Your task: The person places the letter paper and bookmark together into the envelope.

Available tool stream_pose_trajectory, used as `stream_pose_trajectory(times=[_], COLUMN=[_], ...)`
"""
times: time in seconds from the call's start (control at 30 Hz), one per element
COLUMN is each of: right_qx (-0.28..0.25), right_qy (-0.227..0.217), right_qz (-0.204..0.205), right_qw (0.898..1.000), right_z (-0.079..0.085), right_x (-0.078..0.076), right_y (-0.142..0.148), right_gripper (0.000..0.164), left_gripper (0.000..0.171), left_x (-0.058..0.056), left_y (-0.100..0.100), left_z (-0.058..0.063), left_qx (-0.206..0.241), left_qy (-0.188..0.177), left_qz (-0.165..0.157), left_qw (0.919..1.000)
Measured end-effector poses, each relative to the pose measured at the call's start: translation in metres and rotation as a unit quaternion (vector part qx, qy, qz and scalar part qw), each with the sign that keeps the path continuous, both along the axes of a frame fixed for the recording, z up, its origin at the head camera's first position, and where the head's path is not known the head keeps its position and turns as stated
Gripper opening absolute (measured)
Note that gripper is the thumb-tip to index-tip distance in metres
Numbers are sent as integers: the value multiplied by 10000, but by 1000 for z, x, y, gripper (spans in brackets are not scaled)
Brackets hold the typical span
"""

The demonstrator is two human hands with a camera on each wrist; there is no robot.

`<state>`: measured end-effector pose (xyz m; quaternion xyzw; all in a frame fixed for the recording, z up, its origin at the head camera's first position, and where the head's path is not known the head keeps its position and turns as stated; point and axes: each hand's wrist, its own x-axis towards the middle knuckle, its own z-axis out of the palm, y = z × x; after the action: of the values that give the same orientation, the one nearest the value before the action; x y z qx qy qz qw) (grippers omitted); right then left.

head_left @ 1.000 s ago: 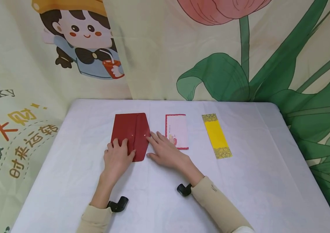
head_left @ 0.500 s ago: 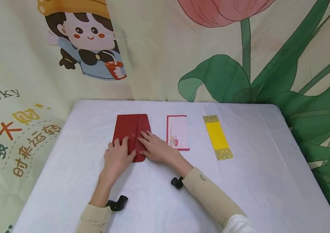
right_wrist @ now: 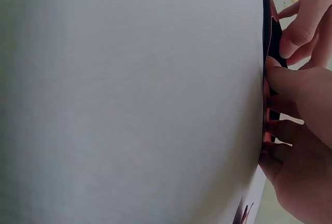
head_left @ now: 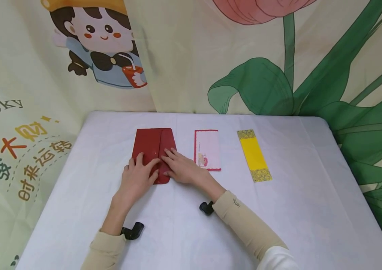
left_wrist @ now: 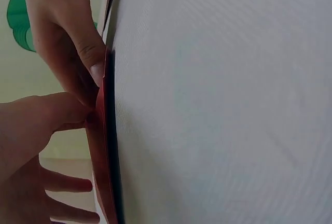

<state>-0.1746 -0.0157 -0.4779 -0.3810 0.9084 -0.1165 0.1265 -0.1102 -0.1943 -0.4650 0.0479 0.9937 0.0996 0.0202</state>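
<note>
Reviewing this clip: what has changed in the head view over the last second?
The right grip has moved left, from the right edge of the red envelope onto its flap. The left grip stays on the envelope, but its index finger has swung right toward the flap's edge. Whether either pinches it is unclear. The envelope, red-edged card and yellow strip lie as before.

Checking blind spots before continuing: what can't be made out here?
Head: part of the red envelope, covered by left hand and right hand.
Head: small print on the white card, too small to read.
Left wrist: the envelope's face, seen nearly edge-on.
Right wrist: small item, cut off by bottom edge.
</note>
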Motion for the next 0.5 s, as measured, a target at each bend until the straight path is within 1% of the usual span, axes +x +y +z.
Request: stream_pose_trajectory(times=[0.17, 0.3, 0.4, 0.5], right_qx=[-23, -35, -23, -19], right_qy=[65, 42, 8, -56], right_qz=[10, -22, -12, 6], right_qw=[10000, 10000, 10000, 10000], right_z=[-2, -2, -1, 0], right_x=[-1, -2, -2, -2], right_y=[0, 1, 1, 2], right_gripper=[64, 65, 64, 65], left_gripper=[47, 49, 56, 67], left_x=[-5, -8, -10, -10], left_y=[-7, -13, -18, -22], left_z=[2, 4, 6, 9], left_qx=[-84, 46, 261, 446], left_qy=[-160, -343, -517, -681], left_qz=[-277, -468, -563, -628], left_qw=[9995, 9983, 9967, 9947])
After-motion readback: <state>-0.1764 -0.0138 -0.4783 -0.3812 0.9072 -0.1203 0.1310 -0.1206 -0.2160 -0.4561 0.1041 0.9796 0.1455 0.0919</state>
